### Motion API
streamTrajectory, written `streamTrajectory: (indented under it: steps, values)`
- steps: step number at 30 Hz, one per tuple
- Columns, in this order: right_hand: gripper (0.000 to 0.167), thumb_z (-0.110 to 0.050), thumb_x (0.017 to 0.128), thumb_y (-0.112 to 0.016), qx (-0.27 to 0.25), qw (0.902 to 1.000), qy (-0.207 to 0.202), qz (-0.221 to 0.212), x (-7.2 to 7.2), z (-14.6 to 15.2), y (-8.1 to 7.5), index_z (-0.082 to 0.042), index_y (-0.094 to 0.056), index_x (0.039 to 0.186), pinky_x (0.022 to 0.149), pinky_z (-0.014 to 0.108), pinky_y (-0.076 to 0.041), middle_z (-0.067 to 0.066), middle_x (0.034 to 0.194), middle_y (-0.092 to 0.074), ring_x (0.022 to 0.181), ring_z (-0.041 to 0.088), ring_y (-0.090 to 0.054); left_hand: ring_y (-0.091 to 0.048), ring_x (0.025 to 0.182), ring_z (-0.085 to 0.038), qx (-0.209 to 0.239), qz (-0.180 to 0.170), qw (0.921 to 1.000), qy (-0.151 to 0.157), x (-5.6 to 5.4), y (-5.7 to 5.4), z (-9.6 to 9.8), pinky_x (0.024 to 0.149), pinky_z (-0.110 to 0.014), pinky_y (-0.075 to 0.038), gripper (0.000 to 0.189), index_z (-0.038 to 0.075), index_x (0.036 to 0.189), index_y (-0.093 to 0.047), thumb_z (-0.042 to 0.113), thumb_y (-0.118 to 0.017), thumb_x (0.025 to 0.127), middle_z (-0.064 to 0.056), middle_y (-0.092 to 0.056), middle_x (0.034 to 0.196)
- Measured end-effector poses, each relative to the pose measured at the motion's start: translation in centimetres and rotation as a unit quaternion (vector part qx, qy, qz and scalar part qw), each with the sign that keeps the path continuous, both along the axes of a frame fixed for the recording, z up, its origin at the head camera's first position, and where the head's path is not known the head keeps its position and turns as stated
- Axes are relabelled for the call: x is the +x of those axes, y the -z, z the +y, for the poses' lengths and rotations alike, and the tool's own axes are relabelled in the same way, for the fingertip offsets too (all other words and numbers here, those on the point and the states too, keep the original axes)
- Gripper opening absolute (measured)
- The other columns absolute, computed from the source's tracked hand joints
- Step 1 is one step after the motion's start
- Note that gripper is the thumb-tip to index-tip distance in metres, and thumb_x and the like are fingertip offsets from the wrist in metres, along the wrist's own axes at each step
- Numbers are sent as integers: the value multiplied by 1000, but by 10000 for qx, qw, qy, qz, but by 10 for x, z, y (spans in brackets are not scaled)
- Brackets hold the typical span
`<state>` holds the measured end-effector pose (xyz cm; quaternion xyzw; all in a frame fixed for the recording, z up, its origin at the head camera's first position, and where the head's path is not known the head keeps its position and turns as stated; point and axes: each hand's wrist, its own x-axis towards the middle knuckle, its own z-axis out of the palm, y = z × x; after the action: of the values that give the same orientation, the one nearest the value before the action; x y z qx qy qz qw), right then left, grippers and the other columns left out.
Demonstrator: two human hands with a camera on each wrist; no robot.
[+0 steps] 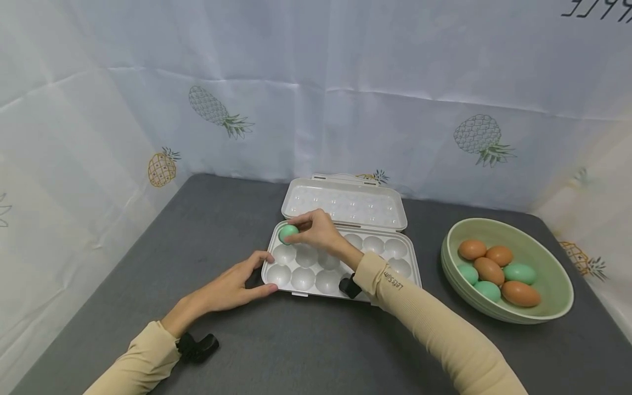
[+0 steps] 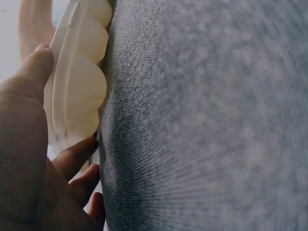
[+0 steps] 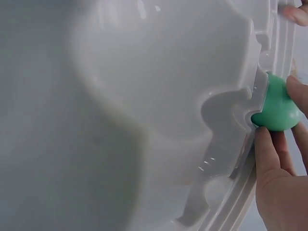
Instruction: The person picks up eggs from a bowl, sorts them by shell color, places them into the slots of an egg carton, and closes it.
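Observation:
A white plastic egg box (image 1: 415, 262) lies with its lid (image 1: 345, 204) folded back on the dark table. My right hand (image 1: 320, 233) pinches a green egg (image 1: 288, 234) between thumb and fingers at the far left cup. In the right wrist view this egg (image 3: 279, 106) sits low against the cup, its underside partly hidden. At the box's front left corner is my left hand (image 1: 229, 286), thumb and fingers spread, touching the edge. The left wrist view shows the thumb (image 2: 36, 67) near the rim and the fingers by the box's end.
To the right stands a light green bowl (image 1: 558, 274) holding several brown eggs (image 1: 520, 294) and several green eggs (image 1: 519, 273). A curtain (image 1: 306, 109) with printed pineapples hangs behind the table (image 1: 276, 351) and along its sides. The other visible cups (image 1: 302, 278) hold no eggs.

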<state>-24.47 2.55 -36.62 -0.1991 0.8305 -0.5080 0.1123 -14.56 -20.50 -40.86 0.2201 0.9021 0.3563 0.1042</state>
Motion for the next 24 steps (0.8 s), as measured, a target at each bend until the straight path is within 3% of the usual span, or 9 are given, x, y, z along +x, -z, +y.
streamTrajectory:
  steps: [13, 18, 24]
  values:
    - [43, -15, 83, -85, -459, 9983, 161, -321, -2, 12, -2, -2, -73, 123, 92, 29, -58, 16, 120, -75, 109, 25, -74, -52, 141, -31, 25, 50, 10000, -28, 1, 0, 0, 110, -57, -43, 55, 24, 137, -41, 50, -67, 97, -14, -56, 147]
    - [46, -16, 87, -82, -873, 9950, 57, -491, -3, 21, -14, 0, -69, 128, 98, 31, -57, 17, 125, -73, 116, 24, -72, -53, 140, -30, 12, 90, 10000, -17, 1, -1, 0, 110, -57, -43, 54, 24, 137, -41, 50, -67, 97, -12, -57, 145]
    - [38, -12, 90, -78, -1406, 9885, 3, -562, -3, 39, -34, -1, -70, 126, 98, 30, -56, 16, 123, -74, 112, 15, -73, -53, 140, -32, 9, 80, 10000, 0, 0, -1, 0, 110, -58, -43, 54, 24, 137, -41, 50, -67, 97, -13, -57, 146]
